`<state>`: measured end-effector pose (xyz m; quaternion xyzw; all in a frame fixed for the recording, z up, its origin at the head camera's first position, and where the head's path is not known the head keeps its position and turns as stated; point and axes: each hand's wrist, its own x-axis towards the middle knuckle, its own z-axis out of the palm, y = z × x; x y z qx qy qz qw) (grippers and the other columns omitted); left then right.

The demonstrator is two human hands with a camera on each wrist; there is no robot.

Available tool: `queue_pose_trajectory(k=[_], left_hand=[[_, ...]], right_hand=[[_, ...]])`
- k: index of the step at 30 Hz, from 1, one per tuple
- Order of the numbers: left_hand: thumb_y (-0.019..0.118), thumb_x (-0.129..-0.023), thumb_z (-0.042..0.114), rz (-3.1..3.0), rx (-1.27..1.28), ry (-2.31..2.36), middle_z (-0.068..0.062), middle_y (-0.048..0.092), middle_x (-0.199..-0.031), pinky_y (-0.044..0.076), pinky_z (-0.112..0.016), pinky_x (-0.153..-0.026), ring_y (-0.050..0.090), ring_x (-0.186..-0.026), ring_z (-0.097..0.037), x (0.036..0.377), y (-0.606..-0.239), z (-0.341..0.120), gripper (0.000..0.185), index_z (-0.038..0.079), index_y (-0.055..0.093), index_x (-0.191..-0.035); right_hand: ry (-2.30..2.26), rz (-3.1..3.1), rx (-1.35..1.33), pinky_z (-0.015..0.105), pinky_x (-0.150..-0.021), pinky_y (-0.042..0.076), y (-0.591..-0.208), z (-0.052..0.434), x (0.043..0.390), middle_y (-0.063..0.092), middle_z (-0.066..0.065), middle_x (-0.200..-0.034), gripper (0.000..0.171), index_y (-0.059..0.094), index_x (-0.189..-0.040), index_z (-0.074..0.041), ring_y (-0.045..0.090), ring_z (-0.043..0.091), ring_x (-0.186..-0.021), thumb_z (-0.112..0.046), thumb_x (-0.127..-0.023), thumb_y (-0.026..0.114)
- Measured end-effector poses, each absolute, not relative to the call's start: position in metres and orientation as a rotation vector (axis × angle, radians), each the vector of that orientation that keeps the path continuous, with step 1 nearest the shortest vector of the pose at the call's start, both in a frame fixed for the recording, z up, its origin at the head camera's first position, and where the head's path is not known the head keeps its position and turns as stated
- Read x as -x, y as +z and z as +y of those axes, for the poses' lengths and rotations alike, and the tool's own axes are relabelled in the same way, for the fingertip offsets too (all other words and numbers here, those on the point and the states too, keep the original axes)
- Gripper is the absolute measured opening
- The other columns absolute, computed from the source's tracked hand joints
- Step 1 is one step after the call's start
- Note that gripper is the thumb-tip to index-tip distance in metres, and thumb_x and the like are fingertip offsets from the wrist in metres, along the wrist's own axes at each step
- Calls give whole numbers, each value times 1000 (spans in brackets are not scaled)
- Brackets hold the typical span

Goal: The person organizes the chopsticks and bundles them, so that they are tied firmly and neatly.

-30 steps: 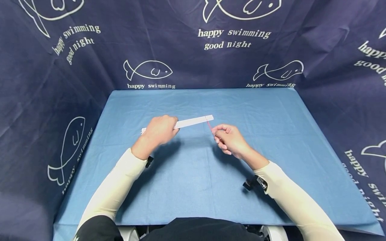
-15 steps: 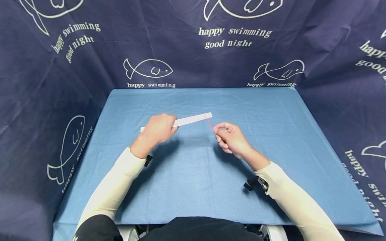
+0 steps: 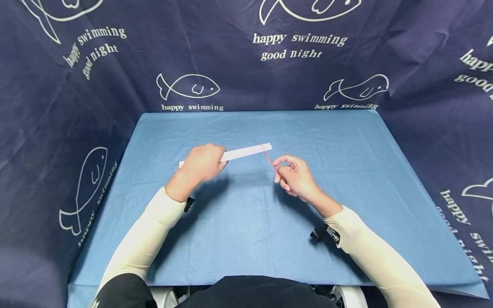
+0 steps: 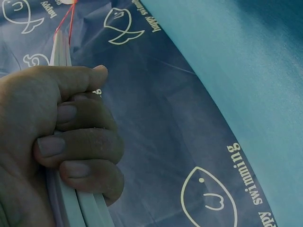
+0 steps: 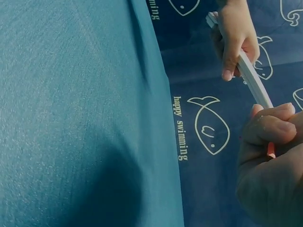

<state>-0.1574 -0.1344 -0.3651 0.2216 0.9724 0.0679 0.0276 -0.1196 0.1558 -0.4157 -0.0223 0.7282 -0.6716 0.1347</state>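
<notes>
My left hand (image 3: 202, 164) grips a bundle of long white flat sticks (image 3: 246, 152) above the blue table (image 3: 246, 239), fingers curled round them; the left wrist view shows the same grip on the sticks (image 4: 61, 52). A thin red rubber band (image 3: 267, 158) runs from the sticks' right end down to my right hand (image 3: 294, 175), which pinches it between thumb and fingers. The right wrist view shows the white sticks (image 5: 253, 80) and a bit of the red band (image 5: 271, 150) under my thumb.
A blue cloth covers the table. Dark navy curtains (image 3: 77, 85) printed with white fish and words stand close on the left, back and right. Small black wrist-camera mounts (image 3: 321, 233) sit on both forearms.
Both hands and the sticks have drifted slightly away from me and a little left. The right hand's pull on the red band looks much the same; both grips are unchanged.
</notes>
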Motion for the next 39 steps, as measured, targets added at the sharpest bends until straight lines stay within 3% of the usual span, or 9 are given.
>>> queue_pose_trajectory(k=[5,11,18,24,30,34,39], left_hand=[[63,-100,24,3003,-692,203,-3,62,-73,52,-46,-62,59,-67,-25,156,-364,-134,16,11,65,-92],[63,-100,24,2996,-679,203,-3,62,-73,51,-45,-63,60,-68,-25,155,-364,-134,16,11,65,-92],[63,-98,22,2985,-751,185,-2,62,-71,50,-46,-60,58,-64,-24,154,-367,-136,15,13,66,-87],[64,-96,21,2951,-852,151,-1,61,-69,50,-45,-60,57,-63,-22,154,-369,-138,14,14,66,-85],[63,-93,20,2853,-989,178,3,55,-65,44,-39,-57,52,-61,-19,153,-371,-139,14,17,62,-79],[62,-92,20,2796,-1097,222,5,52,-64,41,-34,-56,48,-60,-17,152,-372,-137,14,18,61,-79],[64,-92,20,2817,-1226,229,8,47,-61,38,-34,-51,44,-56,-15,146,-372,-133,16,19,59,-76]], right_hand=[[-1857,2098,9,22,-32,26,-417,157,122,61,-3,-58,33,63,-129,4,40,4,-36,-7,-99,54],[-1762,1998,142,20,-36,26,-414,162,123,53,-6,-58,40,66,-133,1,37,4,-39,-27,-103,68],[-1729,1848,373,20,-41,23,-411,171,124,44,-5,-67,38,65,-131,-2,35,4,-45,-30,-111,50],[-1768,1633,527,29,-42,10,-414,178,125,32,-4,-70,43,68,-125,-11,22,11,-49,-43,-113,43],[-1738,1451,663,32,-40,7,-416,185,131,22,0,-71,62,64,-129,0,14,14,-51,-51,-114,32],[-1695,1368,741,30,-37,9,-414,187,136,22,4,-72,69,62,-129,5,13,16,-51,-51,-114,25],[-1662,1342,716,33,-39,6,-415,181,142,31,0,-65,65,71,-121,-6,11,17,-50,-55,-112,29]])
